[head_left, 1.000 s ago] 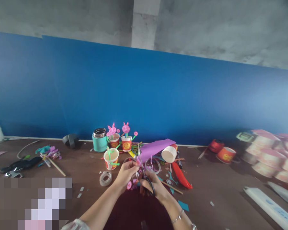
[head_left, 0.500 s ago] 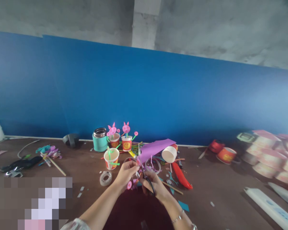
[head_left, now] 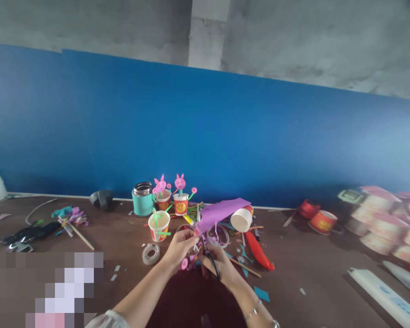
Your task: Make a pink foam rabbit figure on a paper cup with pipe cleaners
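Note:
Near the table's front, my right hand (head_left: 222, 265) grips black-handled scissors (head_left: 214, 268), their blades pointing up and away from me. My left hand (head_left: 179, 247) pinches a small pink paper piece (head_left: 197, 232) beside the blades; its exact shape is too small to make out. Just behind the hands lies a purple paper sheet (head_left: 220, 212), partly resting against a tipped paper cup (head_left: 240, 220). A clear tape ring (head_left: 225, 233) lies behind my right fingers. Small pink paper scraps (head_left: 184, 263) are below my hands, partly covered.
Left of my hands stand a cup with green straws (head_left: 159, 228), a tape roll (head_left: 150, 254), a teal jar (head_left: 143, 200) and cups bearing pink paper figures (head_left: 180, 183). A red pouch (head_left: 259, 252) lies right; stacked cups (head_left: 384, 223) and a power strip (head_left: 382, 291) are farther right.
The scissor handles in my right hand have swung slightly closer together. My left hand keeps its pinch in the same place, and the objects on the table have not moved.

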The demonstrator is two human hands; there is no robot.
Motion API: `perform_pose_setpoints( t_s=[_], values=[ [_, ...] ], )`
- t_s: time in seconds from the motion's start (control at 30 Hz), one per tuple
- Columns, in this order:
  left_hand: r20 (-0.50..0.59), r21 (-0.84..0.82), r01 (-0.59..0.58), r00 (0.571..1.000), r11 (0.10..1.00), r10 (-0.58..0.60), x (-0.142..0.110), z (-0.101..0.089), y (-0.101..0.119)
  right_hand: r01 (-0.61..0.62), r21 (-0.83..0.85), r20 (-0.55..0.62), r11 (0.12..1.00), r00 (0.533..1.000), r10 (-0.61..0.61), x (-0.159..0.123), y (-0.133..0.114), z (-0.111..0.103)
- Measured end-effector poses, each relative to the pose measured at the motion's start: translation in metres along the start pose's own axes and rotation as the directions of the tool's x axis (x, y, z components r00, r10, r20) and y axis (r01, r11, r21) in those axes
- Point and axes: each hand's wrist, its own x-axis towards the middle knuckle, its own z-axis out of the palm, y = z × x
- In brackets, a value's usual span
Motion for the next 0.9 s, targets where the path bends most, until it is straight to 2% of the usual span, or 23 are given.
perform_pose_setpoints(
  t_s=[0.53, 0.9],
  values=[
    [-0.054, 0.035, -0.07, 0.996, 0.997, 0.072, 0.0026, 0.0009, -0.0022, 0.011, -0.005, -0.029, 1.0, 1.0, -0.012, 0.0006, -0.0011, 0.0006],
    [-0.03, 0.076, -0.054, 0.998, 0.996, 0.056, 0.003, -0.0022, -0.0012, 0.005, -0.025, -0.014, 1.0, 1.0, -0.006, 0.0011, -0.0013, 0.0012]
  ],
)
